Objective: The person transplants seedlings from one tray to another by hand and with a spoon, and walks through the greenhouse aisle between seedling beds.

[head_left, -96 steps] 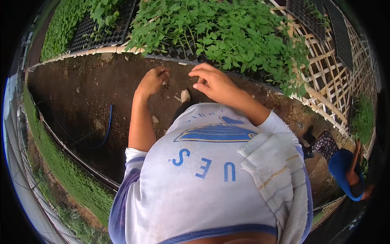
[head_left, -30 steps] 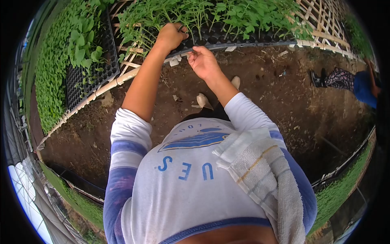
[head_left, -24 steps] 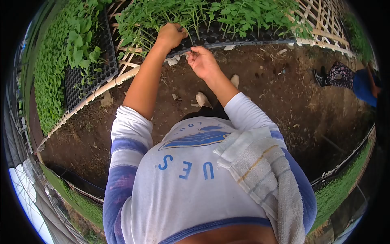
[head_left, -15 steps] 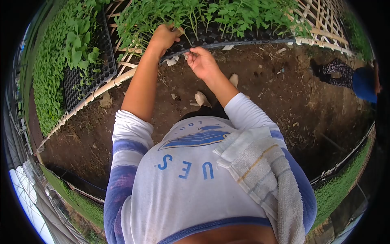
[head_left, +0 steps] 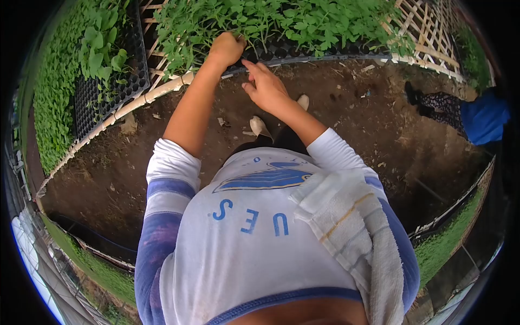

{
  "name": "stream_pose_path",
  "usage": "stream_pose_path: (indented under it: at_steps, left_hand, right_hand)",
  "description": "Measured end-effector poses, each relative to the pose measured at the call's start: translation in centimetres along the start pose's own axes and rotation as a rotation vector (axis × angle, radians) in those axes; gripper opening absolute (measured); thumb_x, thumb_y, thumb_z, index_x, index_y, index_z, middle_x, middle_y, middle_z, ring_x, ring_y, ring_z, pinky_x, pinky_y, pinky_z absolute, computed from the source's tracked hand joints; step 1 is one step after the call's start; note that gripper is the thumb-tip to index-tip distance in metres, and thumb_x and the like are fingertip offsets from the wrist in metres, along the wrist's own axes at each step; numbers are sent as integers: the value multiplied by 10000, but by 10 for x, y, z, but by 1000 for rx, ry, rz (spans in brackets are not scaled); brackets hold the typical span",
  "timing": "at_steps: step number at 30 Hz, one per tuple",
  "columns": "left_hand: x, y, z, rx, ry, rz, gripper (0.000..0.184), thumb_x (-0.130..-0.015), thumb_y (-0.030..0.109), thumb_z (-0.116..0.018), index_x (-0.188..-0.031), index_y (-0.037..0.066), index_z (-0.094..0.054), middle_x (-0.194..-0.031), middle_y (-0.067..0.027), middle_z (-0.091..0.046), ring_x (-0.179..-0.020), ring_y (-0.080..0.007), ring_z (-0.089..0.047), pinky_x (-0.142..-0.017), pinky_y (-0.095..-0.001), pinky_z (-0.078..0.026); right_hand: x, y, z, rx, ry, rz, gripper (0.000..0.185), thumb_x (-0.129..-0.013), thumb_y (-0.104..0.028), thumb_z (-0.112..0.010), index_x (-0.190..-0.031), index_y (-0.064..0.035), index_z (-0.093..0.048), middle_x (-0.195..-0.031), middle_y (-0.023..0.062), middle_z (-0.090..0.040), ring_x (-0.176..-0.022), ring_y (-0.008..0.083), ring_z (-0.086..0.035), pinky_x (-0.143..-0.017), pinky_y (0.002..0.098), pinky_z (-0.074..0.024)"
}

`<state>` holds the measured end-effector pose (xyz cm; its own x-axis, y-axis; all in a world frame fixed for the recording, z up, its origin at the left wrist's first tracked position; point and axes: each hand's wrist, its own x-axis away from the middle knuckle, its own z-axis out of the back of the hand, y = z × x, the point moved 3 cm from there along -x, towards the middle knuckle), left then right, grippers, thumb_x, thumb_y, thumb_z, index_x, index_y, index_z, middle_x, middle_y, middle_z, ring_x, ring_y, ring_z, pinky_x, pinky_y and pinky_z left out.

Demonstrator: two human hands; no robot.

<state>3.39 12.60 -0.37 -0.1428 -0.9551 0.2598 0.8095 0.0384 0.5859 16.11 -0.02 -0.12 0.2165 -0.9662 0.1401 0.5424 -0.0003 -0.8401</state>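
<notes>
Leafy green seedlings (head_left: 319, 24) stand in a black seedling tray (head_left: 346, 54) along the front of the bench. My left hand (head_left: 226, 50) is curled closed at the tray's front left edge, against the lower stems. Whatever its fingers hold is hidden from me. Close to its right side, my right hand (head_left: 265, 86) has the index finger stretched toward the tray rim and the thumb held apart. Nothing shows between those fingers.
Bamboo lattice (head_left: 428, 32) supports the trays, edged by a bamboo pole (head_left: 146, 97). Another black tray (head_left: 103, 103) with broader-leaved seedlings lies left. Brown soil (head_left: 363, 114) surrounds my shoes (head_left: 259, 126). A person in blue (head_left: 482, 116) stands at right.
My right hand has gone from a pinch below the tray rim to a stretched index finger and parted thumb. My left hand has shifted slightly right, still curled. The view has moved a little.
</notes>
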Motion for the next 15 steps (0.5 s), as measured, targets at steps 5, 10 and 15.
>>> stream_pose_path:
  at_steps: [5,10,15]
  left_hand:
    - [20,5,28,423,-152,94,456,-983,375,-548,-1128,-38,-675,-1003,-198,-692,-918,-268,-662,-826,-379,-499]
    - [43,21,70,96,82,-142,517,-1001,471,-524,-1108,-9,-683,-800,-102,-656,-758,-199,-655,-724,-340,-532]
    - [51,32,68,279,93,-100,303,-990,258,-574,-992,-28,-675,-831,-209,-692,-821,-385,-674,-740,-435,-508]
  right_hand:
    - [-11,-25,6,257,54,-134,712,-899,-175,-630,-1510,-46,-288,-1426,158,-401,-1113,387,-606,-949,468,-501]
    - [-4,-27,3,290,98,-100,729,-899,-204,-650,-1502,-5,-292,-1603,180,-213,-1135,399,-614,-956,460,-509]
    - [-15,-26,6,506,-24,-162,706,-872,-197,-663,-1467,6,-341,-1601,246,-176,-1086,381,-651,-910,442,-537]
